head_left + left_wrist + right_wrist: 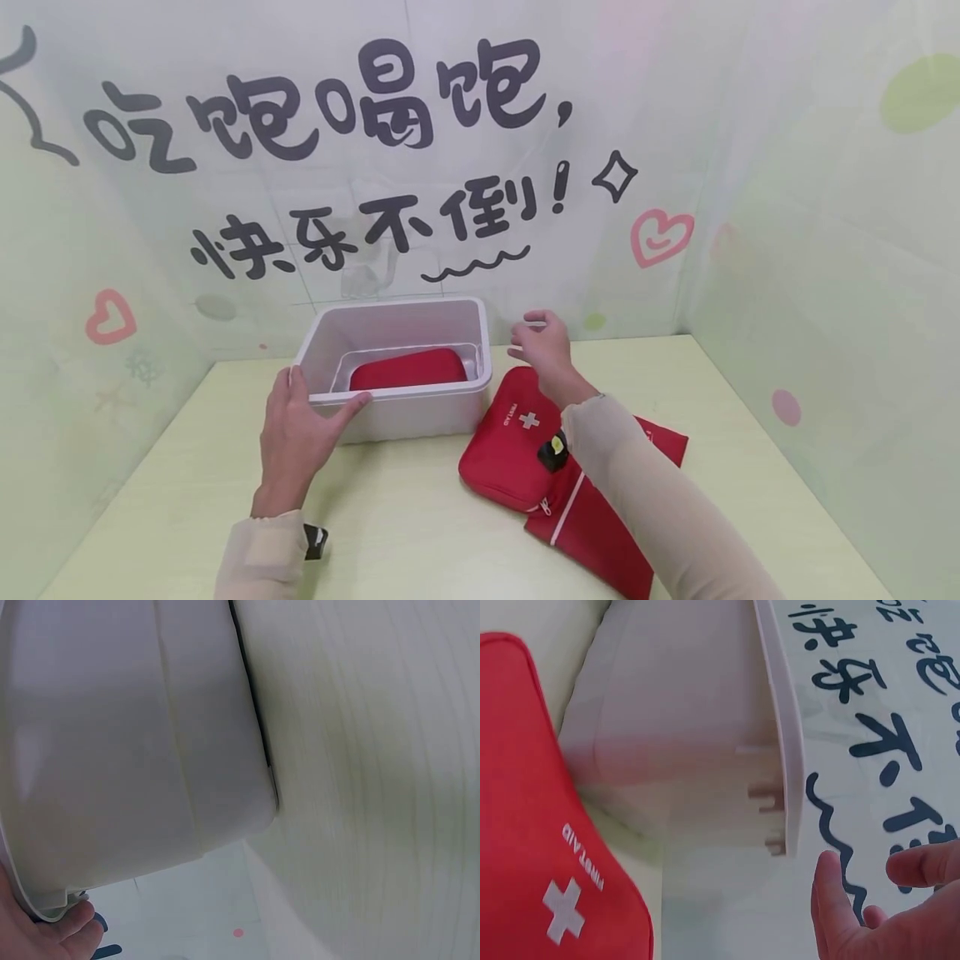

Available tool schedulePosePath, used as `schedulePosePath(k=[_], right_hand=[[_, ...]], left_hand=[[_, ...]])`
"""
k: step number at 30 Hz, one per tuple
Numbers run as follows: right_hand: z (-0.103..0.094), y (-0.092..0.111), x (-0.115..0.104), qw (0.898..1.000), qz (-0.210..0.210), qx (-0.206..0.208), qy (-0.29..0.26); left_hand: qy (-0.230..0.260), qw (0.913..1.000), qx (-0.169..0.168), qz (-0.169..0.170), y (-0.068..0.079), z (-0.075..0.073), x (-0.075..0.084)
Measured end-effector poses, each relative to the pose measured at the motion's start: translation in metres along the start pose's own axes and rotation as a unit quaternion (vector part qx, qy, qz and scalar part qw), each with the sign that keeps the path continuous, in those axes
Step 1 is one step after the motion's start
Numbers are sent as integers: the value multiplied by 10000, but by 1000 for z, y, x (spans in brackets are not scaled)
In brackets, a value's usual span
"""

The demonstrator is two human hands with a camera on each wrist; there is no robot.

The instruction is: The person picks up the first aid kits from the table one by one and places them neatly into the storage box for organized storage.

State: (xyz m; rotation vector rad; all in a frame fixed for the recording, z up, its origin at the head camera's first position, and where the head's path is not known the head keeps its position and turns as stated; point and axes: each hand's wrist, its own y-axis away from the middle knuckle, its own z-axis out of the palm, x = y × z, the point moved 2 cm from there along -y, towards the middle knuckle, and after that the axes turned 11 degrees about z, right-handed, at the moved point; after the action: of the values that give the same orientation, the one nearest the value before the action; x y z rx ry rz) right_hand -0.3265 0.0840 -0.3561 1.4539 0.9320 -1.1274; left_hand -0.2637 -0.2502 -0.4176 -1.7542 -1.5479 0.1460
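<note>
1. Your plastic bin (408, 419) is pale greyish white.
2. You have a plain red case (408, 369) inside it.
3. Your first-aid pouch (498, 442) is red with a white cross and lettering.
4. Your red bag (603, 537) bears a pale stripe.
5. Your sleeves (652, 483) are cream.
6. Your tabletop (405, 517) is pale yellow, wood-grained.
7. Your whitish backdrop (585, 258) shows black characters, pink hearts (662, 237) and green spots (921, 93).
</note>
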Motion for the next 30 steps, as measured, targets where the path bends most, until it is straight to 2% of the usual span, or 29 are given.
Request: schedulePosePath(k=[20, 30], right_hand=[[-57, -21, 17, 9989, 53, 155, 448], [-71, -28, 31, 9976, 232, 170, 628]], left_hand=[[25, 10000, 22, 6, 0, -1, 1], [33, 10000, 32, 23, 1, -1, 0]])
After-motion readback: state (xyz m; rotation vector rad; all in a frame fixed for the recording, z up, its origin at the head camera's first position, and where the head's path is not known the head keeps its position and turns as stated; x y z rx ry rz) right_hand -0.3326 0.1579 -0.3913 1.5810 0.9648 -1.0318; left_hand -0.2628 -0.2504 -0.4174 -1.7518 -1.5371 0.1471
